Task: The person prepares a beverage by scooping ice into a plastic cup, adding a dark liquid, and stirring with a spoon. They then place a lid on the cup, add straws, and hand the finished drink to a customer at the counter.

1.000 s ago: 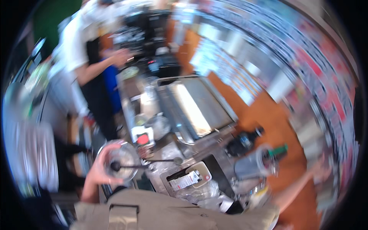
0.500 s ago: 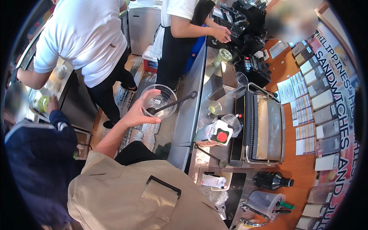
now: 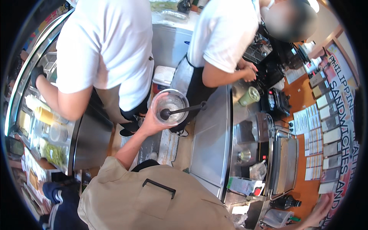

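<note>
Wearer: tan shirt with a dark strap loop fills the near edge, left forearm rising up and away from it.
Left hand (image 3: 147, 124): raised at mid-frame, its grip wrapped around the underside of a clear plastic cup (image 3: 170, 107), fingers curled on the near left wall.
Cup: held tilted, mouth open toward the camera, hanging over the floor gap just left of the steel table (image 3: 211, 134); it touches nothing but the hand.
Scoop: a dark long-handled spoon (image 3: 180, 111) sits in the cup, bowl at the bottom, handle sticking out over the right rim toward the table.
Right hand (image 3: 320, 212): blurred at the near right edge, by a dark bottle (image 3: 285, 202); cannot tell whether its grip is wide or narrow, or whether it holds anything.
Table, right side: a flat grill press (image 3: 283, 165) near, a steel container (image 3: 253, 130) beyond it, a green drink in a cup (image 3: 249, 96) farther on.
Far left: a person in a white shirt (image 3: 103, 50) leans over a glass-fronted food counter (image 3: 42, 126).
Far right: a second person in white (image 3: 226, 34) works with both hands at a dark machine (image 3: 274, 73).
Right wall: orange, lined with menu cards (image 3: 318, 134).
</note>
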Available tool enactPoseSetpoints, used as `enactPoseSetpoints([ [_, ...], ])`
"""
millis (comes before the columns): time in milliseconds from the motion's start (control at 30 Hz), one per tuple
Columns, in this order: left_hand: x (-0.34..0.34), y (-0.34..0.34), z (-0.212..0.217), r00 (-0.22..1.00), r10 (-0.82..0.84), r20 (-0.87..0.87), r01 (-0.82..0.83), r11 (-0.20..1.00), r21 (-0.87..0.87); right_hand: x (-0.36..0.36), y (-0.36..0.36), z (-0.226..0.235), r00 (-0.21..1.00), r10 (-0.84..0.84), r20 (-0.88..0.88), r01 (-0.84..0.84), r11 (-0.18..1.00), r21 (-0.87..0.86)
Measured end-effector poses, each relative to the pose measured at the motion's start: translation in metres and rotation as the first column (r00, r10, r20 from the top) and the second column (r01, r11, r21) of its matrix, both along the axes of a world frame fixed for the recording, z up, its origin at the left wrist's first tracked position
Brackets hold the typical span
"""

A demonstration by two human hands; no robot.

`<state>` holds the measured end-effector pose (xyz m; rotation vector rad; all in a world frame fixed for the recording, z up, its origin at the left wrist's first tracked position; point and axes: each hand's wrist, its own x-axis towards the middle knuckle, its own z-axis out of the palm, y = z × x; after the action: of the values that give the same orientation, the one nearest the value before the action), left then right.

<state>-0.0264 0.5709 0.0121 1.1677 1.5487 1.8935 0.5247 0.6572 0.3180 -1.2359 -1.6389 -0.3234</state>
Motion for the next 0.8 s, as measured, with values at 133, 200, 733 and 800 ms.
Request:
enactPoseSetpoints([
  [133, -0.052, 0.008, 0.022, 0.997, 0.041, 0.060, -0.043, 0.999, 0.032, -0.265, 0.028, -0.070, 0.510, 0.799, 0.318, -0.510, 0.579, -0.637],
  [200, -0.079, 0.009, 0.027, 0.995, 0.082, 0.054, -0.084, 0.996, 0.035, -0.332, 0.061, -0.098, 0.410, 0.910, 0.065, -0.761, 0.381, -0.526],
  [733, -0.161, 0.088, -0.004, 0.932, 0.265, 0.245, -0.268, 0.963, -0.021, -0.586, 0.174, -0.271, 0.542, 0.603, -0.586, -0.794, 0.596, -0.120],
  [800, -0.161, 0.096, 0.005, 0.913, 0.341, 0.225, -0.341, 0.939, -0.040, -0.571, 0.178, -0.290, 0.686, 0.533, -0.496, -0.681, 0.711, -0.177],
])
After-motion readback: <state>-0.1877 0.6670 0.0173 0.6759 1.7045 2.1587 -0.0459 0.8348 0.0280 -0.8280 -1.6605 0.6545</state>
